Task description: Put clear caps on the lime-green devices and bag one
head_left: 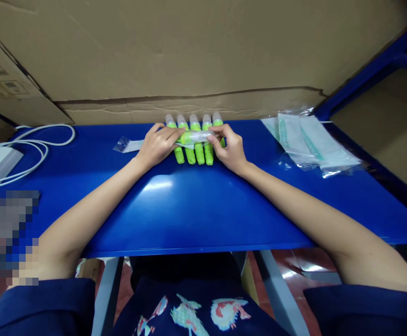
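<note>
Several green tubes with pale caps (199, 151) lie side by side at the back of the blue table (196, 210). Across them lies one more green tube (196, 136), partly inside a clear bag. My left hand (156, 147) pinches its left end and the bag. My right hand (229, 149) grips its right end, fingers curled over it. A clear plastic bag (126, 145) trails out to the left of my left hand.
A stack of clear flat bags (308, 142) lies at the right of the table. A white device with a looped white cable (31, 144) sits at the left. Large cardboard boxes (189, 56) stand close behind the table.
</note>
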`<control>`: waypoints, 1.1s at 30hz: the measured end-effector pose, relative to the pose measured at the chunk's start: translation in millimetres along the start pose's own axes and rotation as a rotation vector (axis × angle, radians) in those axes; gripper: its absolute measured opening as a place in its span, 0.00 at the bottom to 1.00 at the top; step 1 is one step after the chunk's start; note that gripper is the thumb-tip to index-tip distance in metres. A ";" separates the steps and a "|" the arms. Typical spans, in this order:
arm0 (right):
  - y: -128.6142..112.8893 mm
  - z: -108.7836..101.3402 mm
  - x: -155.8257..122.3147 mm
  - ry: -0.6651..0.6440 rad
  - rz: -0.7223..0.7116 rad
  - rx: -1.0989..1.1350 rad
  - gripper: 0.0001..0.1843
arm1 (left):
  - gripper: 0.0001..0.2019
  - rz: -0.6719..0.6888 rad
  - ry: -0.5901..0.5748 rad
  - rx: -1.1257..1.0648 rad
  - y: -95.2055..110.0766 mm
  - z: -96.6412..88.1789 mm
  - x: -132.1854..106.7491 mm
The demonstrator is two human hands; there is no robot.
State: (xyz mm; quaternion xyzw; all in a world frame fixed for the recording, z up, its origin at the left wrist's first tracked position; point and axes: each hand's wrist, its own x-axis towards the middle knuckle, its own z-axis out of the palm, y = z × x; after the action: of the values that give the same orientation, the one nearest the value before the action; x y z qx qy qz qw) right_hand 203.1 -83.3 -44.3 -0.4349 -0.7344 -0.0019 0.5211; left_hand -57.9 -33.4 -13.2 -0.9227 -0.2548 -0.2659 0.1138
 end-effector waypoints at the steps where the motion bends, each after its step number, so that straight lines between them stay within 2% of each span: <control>1: 0.3 0.0 -0.1 -0.003 0.007 0.008 0.30 | 0.21 0.003 0.005 -0.001 0.1 0.5 -0.1; 5: -1.0 -1.3 0.8 -0.002 0.025 0.034 0.31 | 0.21 0.010 0.001 0.004 2.4 1.3 0.3; 12: -11.7 -5.9 4.7 -0.012 -0.064 0.034 0.28 | 0.22 -0.030 -0.004 0.005 9.0 -0.3 0.4; 19: -1.6 2.2 -1.5 -0.067 0.024 0.129 0.33 | 0.21 -0.017 0.017 -0.004 8.6 2.4 -0.1; 22: 2.4 4.3 -3.4 -0.080 0.027 0.149 0.33 | 0.21 -0.006 0.012 0.009 8.5 1.9 0.0; 28: -3.8 -0.7 -2.9 -0.101 0.005 0.051 0.31 | 0.21 -0.011 -0.005 -0.010 8.7 -1.2 0.4; 33: -11.3 -3.8 -3.1 -0.101 -0.039 -0.008 0.32 | 0.22 -0.093 0.035 0.013 8.2 -2.9 0.7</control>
State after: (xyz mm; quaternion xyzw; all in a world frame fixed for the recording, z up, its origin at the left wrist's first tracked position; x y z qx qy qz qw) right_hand 199.0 -94.0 -39.8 -0.4222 -0.7681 0.0071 0.4815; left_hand -54.3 -41.1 -11.1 -0.9043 -0.2972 -0.2855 0.1116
